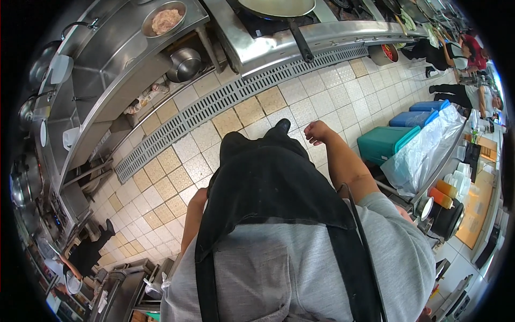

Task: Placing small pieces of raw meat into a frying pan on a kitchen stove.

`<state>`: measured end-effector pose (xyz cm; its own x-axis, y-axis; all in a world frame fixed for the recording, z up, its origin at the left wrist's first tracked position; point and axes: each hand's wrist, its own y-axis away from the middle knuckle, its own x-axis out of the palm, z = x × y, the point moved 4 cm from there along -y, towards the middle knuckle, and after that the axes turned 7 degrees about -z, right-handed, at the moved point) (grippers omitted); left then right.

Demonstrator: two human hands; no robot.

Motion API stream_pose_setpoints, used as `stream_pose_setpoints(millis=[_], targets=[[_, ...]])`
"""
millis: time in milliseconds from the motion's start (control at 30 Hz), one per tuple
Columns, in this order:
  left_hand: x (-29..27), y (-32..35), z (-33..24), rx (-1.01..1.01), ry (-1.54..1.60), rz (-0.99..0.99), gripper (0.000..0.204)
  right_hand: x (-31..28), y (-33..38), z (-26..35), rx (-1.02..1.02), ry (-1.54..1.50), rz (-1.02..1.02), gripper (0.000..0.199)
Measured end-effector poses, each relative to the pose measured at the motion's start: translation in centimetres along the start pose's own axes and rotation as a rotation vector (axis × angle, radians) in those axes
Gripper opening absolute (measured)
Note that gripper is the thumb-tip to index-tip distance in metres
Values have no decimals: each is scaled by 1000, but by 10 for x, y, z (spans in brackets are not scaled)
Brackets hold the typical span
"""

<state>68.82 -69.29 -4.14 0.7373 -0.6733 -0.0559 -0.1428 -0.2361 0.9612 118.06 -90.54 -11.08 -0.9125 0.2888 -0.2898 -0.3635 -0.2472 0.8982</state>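
Note:
My right hand (316, 132) hangs out in front of me over the tiled floor, its fingers curled in with nothing seen in them. Down by my left side, my left hand (199, 197) is partly covered by my black apron (263, 177), and its fingers are hidden. Neither hand touches any kitchen thing that I can see. Ahead, a wide frying pan (279, 6) sits on the stove, its dark handle jutting over the front edge. On the steel counter at the far left, a metal bowl (181, 26) holds a pale pink mass like ground meat.
A floor drain grate (230, 92) curves along the stove. An empty steel bowl (185, 65) rests under the counter. At right stand a teal bin (382, 145), blue bins (412, 118) and a plastic sheet (416, 163). A pot (380, 55) is by the stove; several people work farther off.

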Motion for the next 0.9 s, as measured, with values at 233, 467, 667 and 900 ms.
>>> stream_pose_setpoints(millis=[233, 467, 667, 900], targets=[[3, 50, -18, 330, -119, -79, 38, 6, 3, -16, 107, 36, 77, 13], [26, 104, -58, 362, -177, -215, 40, 7, 1, 1, 68, 50, 54, 16], [26, 79, -43, 472, -68, -170, 41, 10, 7, 12, 56, 79, 33, 7], [5, -18, -29, 406, -253, -265, 35, 20, -4, -33, 279, 314, 176, 36]])
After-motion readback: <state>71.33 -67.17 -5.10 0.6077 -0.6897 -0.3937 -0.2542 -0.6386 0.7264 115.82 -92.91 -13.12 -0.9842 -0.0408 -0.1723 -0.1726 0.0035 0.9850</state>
